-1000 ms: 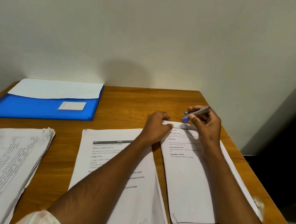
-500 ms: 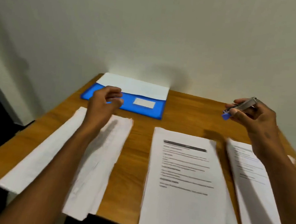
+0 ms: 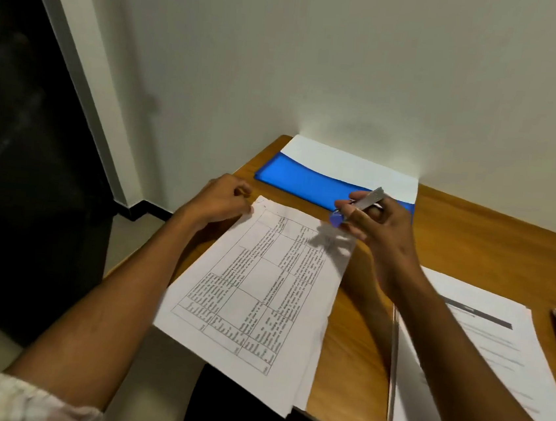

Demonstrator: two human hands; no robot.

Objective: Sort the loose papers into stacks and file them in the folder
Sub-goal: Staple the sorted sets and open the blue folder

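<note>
Left hand [image 3: 217,200] pinches table-printed stack [image 3: 254,290]; right hand [image 3: 376,225] grips stapler [image 3: 361,203].

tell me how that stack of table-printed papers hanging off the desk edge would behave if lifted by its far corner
The table-printed stack would probably flop and fan apart: its sheets look thin, loose and unevenly aligned. Its overhang past the desk suggests it may slide off if nudged.

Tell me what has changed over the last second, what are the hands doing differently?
The left hand left the right-hand stack, crossed the table and now rests with curled fingers at the top corner of the table-printed stack by the left edge. The right hand came along and hovers above that stack's far end. Unchanged: it holds the small silver tool with a blue tip, and the blue folder lies against the wall.
</note>
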